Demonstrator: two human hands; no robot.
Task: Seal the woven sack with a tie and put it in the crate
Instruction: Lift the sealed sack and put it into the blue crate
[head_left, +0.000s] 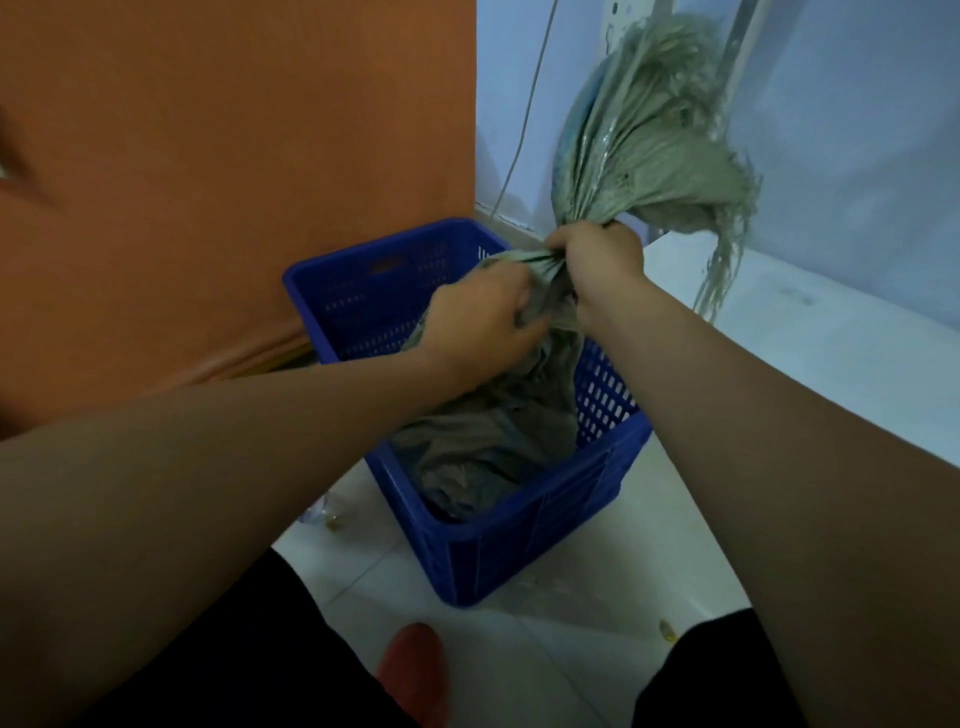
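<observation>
In the blue crate (467, 545) on the floor (597, 597) sits the grey woven sack (483, 447), standing tall with its bunched neck (524, 258) pointing up and a bit right. The right hand (597, 254) squeezes the neck tight, and the left hand (483, 322) grabs the cloth just below. The frayed top (649, 130) looks blurry, and the hands cover most of the neck.
</observation>
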